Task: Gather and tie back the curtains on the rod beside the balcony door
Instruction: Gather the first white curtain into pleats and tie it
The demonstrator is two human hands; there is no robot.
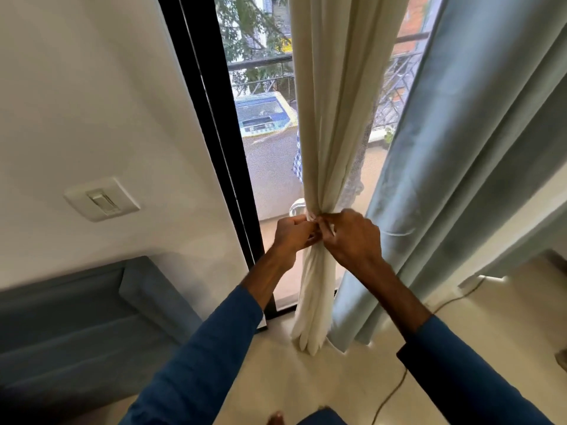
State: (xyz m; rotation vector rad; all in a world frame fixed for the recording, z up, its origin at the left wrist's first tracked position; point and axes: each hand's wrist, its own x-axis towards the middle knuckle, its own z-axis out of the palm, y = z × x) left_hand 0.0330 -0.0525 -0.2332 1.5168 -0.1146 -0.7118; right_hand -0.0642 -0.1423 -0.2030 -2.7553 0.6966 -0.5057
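A cream sheer curtain (331, 118) hangs in front of the balcony door, bunched into a narrow bundle at waist height. A thin white tie (310, 216) wraps the bundle there. My left hand (293, 233) pinches one end of the tie on the bundle's left side. My right hand (352, 236) pinches the other end on the right, knuckles up. Both hands touch at the knot. Below them the cream fabric falls to the floor. A heavy blue-grey curtain (460, 148) hangs loose just to the right.
The black door frame (214, 118) stands left of the curtain, with a balcony railing (260, 61) beyond the glass. A light switch (102, 199) sits on the white wall. A grey sofa (76, 317) fills the lower left. A thin cable (395, 391) runs across the tiled floor.
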